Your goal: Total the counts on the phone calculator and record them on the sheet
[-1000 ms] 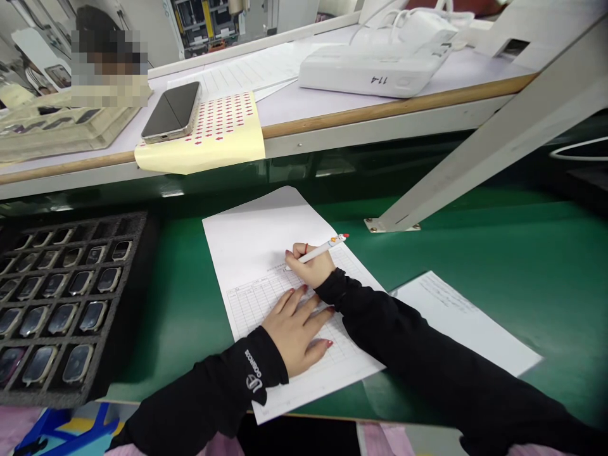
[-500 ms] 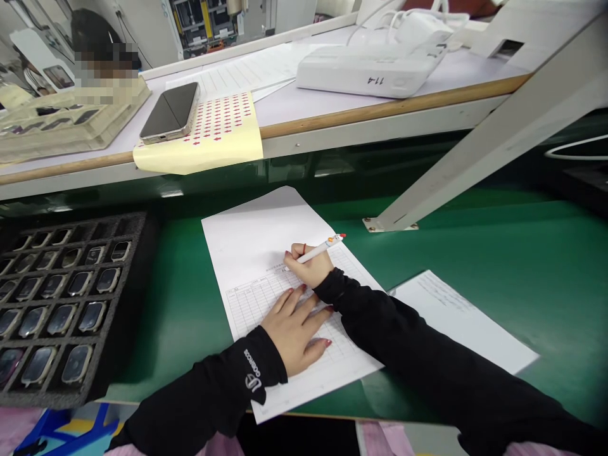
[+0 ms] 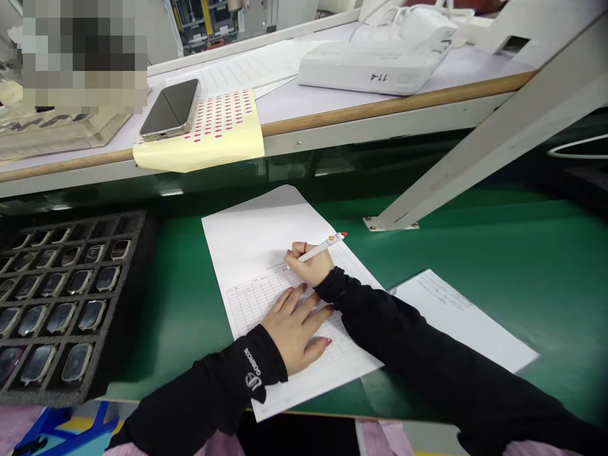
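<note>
A white sheet with a printed table (image 3: pixel 251 235) lies at a slant on the green bench top. My left hand (image 3: pixel 295 329) rests flat on its lower part, fingers spread. In my right hand (image 3: pixel 311 266) is a white pen (image 3: pixel 322 247) with a small coloured figure at its top end. That hand leans on the printed part of the sheet, near the heading; the pen's tip is mostly hidden by my fingers. Partly under my right sleeve lies a second white sheet (image 3: pixel 468 326) with lines of writing.
To the left sits a black foam tray (image 3: pixel 135 272) holding several watch cases. On the raised shelf are a phone (image 3: pixel 171 111), a yellow sticker sheet (image 3: pixel 223 136) with red arrows, and a white power strip-like box (image 3: pixel 361 69). A slanted metal post (image 3: pixel 456 149) stands at right. Another person is behind the shelf.
Both hands and the sheet hold almost the same place. The person at the upper left has moved closer to the shelf, and the camera view has shifted very slightly.
</note>
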Action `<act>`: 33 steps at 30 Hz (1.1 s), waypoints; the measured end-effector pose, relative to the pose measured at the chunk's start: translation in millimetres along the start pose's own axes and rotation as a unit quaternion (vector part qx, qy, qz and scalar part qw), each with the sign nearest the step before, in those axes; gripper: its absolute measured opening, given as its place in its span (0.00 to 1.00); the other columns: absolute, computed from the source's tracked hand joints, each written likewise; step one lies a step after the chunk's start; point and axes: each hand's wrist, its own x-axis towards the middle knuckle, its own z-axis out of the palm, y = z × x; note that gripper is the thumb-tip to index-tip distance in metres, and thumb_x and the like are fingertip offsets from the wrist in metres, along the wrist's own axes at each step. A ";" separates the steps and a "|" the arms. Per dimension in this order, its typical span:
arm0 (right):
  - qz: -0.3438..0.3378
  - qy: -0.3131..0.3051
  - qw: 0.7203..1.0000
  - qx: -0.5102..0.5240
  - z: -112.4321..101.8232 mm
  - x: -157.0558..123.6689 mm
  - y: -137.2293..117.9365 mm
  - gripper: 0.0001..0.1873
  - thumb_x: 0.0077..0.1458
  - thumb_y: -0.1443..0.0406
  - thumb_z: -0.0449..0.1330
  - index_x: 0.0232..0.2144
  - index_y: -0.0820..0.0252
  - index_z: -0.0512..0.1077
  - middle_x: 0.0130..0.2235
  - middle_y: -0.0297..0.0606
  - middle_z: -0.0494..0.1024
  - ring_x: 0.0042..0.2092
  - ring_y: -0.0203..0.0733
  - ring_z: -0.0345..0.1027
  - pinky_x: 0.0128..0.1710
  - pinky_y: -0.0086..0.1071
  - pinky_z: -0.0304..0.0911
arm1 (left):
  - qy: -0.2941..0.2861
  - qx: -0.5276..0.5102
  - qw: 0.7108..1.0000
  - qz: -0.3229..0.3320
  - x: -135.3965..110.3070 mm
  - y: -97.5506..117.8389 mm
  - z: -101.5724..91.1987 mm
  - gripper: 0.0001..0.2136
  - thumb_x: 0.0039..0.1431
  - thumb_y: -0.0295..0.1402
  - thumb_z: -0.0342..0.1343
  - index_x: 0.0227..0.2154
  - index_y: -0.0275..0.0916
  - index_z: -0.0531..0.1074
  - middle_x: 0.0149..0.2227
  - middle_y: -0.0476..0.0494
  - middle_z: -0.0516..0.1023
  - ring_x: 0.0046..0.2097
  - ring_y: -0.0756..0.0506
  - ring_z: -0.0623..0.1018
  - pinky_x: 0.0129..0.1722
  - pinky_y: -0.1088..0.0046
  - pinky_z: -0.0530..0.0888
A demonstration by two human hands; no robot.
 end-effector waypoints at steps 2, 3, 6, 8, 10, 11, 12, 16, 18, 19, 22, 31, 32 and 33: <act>0.000 0.000 1.000 -0.003 0.2 -0.3 0.6 0.17 0.44 0.62 0.52 0.14 0.55 0.47 0.16 0.26 0.47 0.20 0.31 0.44 0.21 0.29 0.47 | 0.001 0.000 1.000 0.000 0.0 -0.1 0.5 0.23 0.64 0.44 0.43 0.60 0.40 0.59 0.63 0.42 0.59 0.66 0.36 0.52 0.65 0.54 0.52; 0.000 -0.002 1.000 -0.004 0.2 -0.4 0.7 0.17 0.45 0.62 0.52 0.14 0.55 0.47 0.15 0.26 0.47 0.20 0.31 0.44 0.21 0.29 0.47 | 0.002 0.000 1.000 0.000 0.0 -0.1 0.8 0.23 0.64 0.44 0.43 0.60 0.40 0.59 0.63 0.42 0.59 0.66 0.36 0.52 0.65 0.55 0.51; 0.002 -0.004 1.000 -0.004 0.0 -0.4 0.2 0.17 0.46 0.61 0.52 0.14 0.55 0.47 0.15 0.26 0.48 0.20 0.31 0.45 0.22 0.29 0.48 | 0.002 0.000 1.000 0.000 -0.2 0.0 1.4 0.24 0.64 0.44 0.44 0.59 0.40 0.59 0.63 0.42 0.59 0.66 0.36 0.52 0.65 0.55 0.51; 0.004 -0.003 1.000 -0.002 -0.3 -0.3 -0.6 0.18 0.46 0.61 0.52 0.14 0.55 0.47 0.15 0.26 0.48 0.20 0.31 0.45 0.22 0.29 0.49 | 0.001 -0.001 1.000 0.000 -0.1 0.1 1.1 0.24 0.64 0.44 0.44 0.59 0.40 0.59 0.63 0.42 0.59 0.66 0.36 0.52 0.65 0.55 0.52; 0.007 0.003 1.000 -0.003 -0.7 -0.2 -1.2 0.18 0.46 0.61 0.52 0.14 0.55 0.47 0.15 0.26 0.48 0.20 0.31 0.45 0.22 0.29 0.48 | -0.001 -0.002 1.000 0.000 0.2 0.3 0.4 0.23 0.64 0.44 0.44 0.59 0.40 0.59 0.63 0.42 0.59 0.66 0.36 0.52 0.65 0.54 0.52; 0.010 0.008 1.000 -0.002 -1.0 -0.2 -1.4 0.18 0.46 0.61 0.52 0.14 0.55 0.47 0.15 0.26 0.48 0.20 0.31 0.45 0.22 0.29 0.48 | -0.002 -0.002 1.000 0.000 0.4 0.5 0.1 0.23 0.64 0.44 0.44 0.59 0.40 0.59 0.63 0.42 0.59 0.66 0.36 0.52 0.65 0.54 0.52; 0.014 0.013 1.000 -0.001 -1.3 -0.1 -1.4 0.18 0.46 0.61 0.52 0.14 0.55 0.47 0.15 0.26 0.48 0.20 0.31 0.45 0.21 0.29 0.48 | -0.004 -0.001 1.000 0.000 0.7 0.6 -0.2 0.23 0.64 0.44 0.44 0.59 0.40 0.59 0.63 0.42 0.59 0.66 0.36 0.52 0.64 0.54 0.52; 0.026 0.022 0.999 0.004 -2.6 0.2 -1.1 0.17 0.46 0.61 0.53 0.14 0.55 0.48 0.15 0.26 0.49 0.20 0.31 0.45 0.21 0.29 0.48 | -0.007 0.000 1.000 0.000 0.9 0.5 -0.3 0.24 0.64 0.43 0.44 0.60 0.40 0.59 0.63 0.42 0.59 0.66 0.36 0.51 0.64 0.54 0.52; 0.025 0.014 1.000 0.003 -3.2 0.4 -1.1 0.18 0.45 0.60 0.53 0.13 0.55 0.48 0.15 0.26 0.49 0.20 0.31 0.45 0.21 0.29 0.48 | -0.006 0.001 1.000 0.001 0.6 0.1 0.1 0.24 0.64 0.43 0.44 0.60 0.40 0.59 0.64 0.43 0.59 0.66 0.36 0.51 0.64 0.54 0.52; 0.024 0.012 1.000 0.002 -3.5 0.5 -1.2 0.18 0.45 0.60 0.53 0.13 0.55 0.49 0.15 0.26 0.50 0.20 0.31 0.45 0.21 0.29 0.48 | -0.007 0.002 1.000 0.001 0.4 -0.1 0.3 0.24 0.64 0.43 0.44 0.60 0.40 0.58 0.64 0.43 0.58 0.66 0.36 0.51 0.64 0.55 0.52; 0.022 0.009 1.000 -0.002 -4.3 1.1 -1.8 0.18 0.46 0.60 0.53 0.13 0.55 0.49 0.15 0.26 0.50 0.20 0.31 0.46 0.22 0.29 0.48 | -0.007 0.005 1.000 0.002 -0.1 -0.7 0.9 0.24 0.64 0.43 0.44 0.61 0.40 0.58 0.64 0.43 0.58 0.66 0.36 0.52 0.65 0.55 0.52; 0.027 0.012 1.000 -0.008 -5.4 1.3 -3.2 0.18 0.46 0.60 0.53 0.13 0.55 0.49 0.14 0.26 0.50 0.20 0.31 0.46 0.22 0.30 0.48 | -0.004 0.004 1.000 0.001 -0.5 -1.1 1.2 0.24 0.64 0.43 0.44 0.61 0.41 0.58 0.64 0.42 0.59 0.66 0.36 0.52 0.64 0.55 0.53; 0.026 0.010 1.000 -0.007 -5.3 1.2 -3.3 0.18 0.46 0.59 0.52 0.13 0.55 0.49 0.14 0.26 0.50 0.20 0.31 0.46 0.22 0.30 0.49 | -0.004 0.003 1.000 0.001 -0.5 -1.0 1.0 0.24 0.64 0.43 0.45 0.61 0.41 0.58 0.64 0.42 0.59 0.66 0.37 0.52 0.64 0.55 0.53; 0.026 0.007 1.000 -0.006 -5.1 1.0 -3.3 0.18 0.46 0.60 0.52 0.13 0.55 0.49 0.15 0.26 0.50 0.20 0.31 0.46 0.22 0.30 0.49 | -0.006 0.002 1.000 0.001 -0.5 -0.9 0.7 0.24 0.64 0.43 0.45 0.60 0.41 0.58 0.64 0.42 0.58 0.66 0.37 0.52 0.64 0.55 0.53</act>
